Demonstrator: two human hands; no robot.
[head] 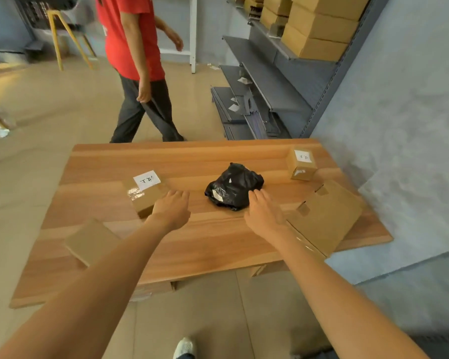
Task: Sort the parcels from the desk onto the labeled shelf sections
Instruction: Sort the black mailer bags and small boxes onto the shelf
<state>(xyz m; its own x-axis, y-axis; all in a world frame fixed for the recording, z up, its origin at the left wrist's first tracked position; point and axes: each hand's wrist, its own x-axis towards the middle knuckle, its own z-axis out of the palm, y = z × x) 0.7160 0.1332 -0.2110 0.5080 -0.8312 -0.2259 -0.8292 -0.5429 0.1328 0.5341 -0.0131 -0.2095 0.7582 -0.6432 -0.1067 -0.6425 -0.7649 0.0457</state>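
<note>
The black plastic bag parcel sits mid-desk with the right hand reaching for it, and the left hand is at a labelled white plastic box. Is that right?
Not quite. The head view shows the left hand at a brown cardboard box with a white handwritten label, not a white plastic one. The rest holds: the black plastic bag parcel lies mid-way across the wooden desk, with the right hand reaching for it.

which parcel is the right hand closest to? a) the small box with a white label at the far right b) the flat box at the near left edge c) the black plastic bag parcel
c, the right hand has its fingertips at the near edge of the black plastic bag parcel in the middle of the desk.
</note>
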